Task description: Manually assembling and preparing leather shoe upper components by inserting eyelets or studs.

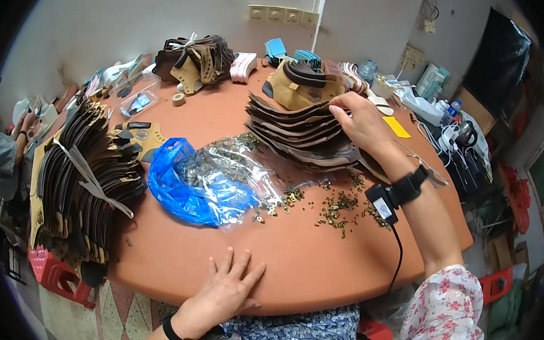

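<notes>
My left hand lies flat on the table's front edge, fingers spread, holding nothing. Farther off, my right hand is at the right end of a stack of brown leather shoe uppers, with thumb and fingers closed at its top edge. The fingertips are partly hidden, but they seem to pinch the top upper. In front of the stack lie loose small brass-coloured metal fittings. A clear plastic bag holding more fittings lies beside a blue plastic bag, left of the stack.
Tied bundles of dark leather uppers stand at the left and far back. A tan upper lies by the left bundle. Behind my stack are more tan uppers; a yellow card is right. Another person sits far left.
</notes>
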`<state>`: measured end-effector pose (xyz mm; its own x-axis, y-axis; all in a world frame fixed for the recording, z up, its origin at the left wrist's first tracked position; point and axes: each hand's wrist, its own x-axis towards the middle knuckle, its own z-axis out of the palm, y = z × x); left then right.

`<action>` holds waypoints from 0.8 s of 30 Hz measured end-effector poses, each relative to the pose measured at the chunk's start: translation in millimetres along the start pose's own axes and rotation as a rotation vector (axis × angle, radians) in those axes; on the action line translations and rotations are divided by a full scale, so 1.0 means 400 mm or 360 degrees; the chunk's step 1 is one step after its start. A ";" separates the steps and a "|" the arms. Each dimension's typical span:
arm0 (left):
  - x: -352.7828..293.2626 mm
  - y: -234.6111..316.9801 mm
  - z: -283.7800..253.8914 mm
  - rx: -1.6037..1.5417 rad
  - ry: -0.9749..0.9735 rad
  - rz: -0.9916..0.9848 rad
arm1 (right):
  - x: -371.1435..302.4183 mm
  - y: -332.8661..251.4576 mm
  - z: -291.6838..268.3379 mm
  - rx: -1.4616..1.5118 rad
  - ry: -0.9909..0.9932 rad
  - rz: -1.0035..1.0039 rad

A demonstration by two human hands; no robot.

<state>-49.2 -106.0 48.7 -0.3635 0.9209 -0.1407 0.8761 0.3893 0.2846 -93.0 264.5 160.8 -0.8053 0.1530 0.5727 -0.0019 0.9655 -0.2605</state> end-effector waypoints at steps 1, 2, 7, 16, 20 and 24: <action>0.001 -0.003 0.008 -0.0001 -0.0001 -0.0005 | 0.022 0.014 0.019 -0.0069 0.0043 -0.0018; -0.002 -0.006 0.018 -0.0013 0.0011 -0.0014 | 0.040 0.026 0.046 -0.0110 0.0063 -0.0023; 0.002 -0.011 0.024 -0.0077 0.0012 -0.0027 | 0.093 0.102 0.146 -0.0373 0.0040 -0.0057; 0.000 -0.010 0.013 -0.0135 -0.0014 -0.0051 | 0.087 0.115 0.173 -0.0624 -0.0397 -0.0146; 0.002 -0.009 0.013 -0.0147 -0.0012 -0.0055 | 0.071 0.121 0.175 -0.0599 -0.0420 -0.0198; 0.000 -0.009 0.012 -0.0136 -0.0004 -0.0052 | 0.064 0.114 0.180 -0.0607 -0.0477 -0.0193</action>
<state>-50.7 -107.6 43.3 -0.3907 0.9076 -0.1536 0.8334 0.4196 0.3597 -156.2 297.4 107.5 -0.9478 0.0218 0.3182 0.0661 0.9894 0.1290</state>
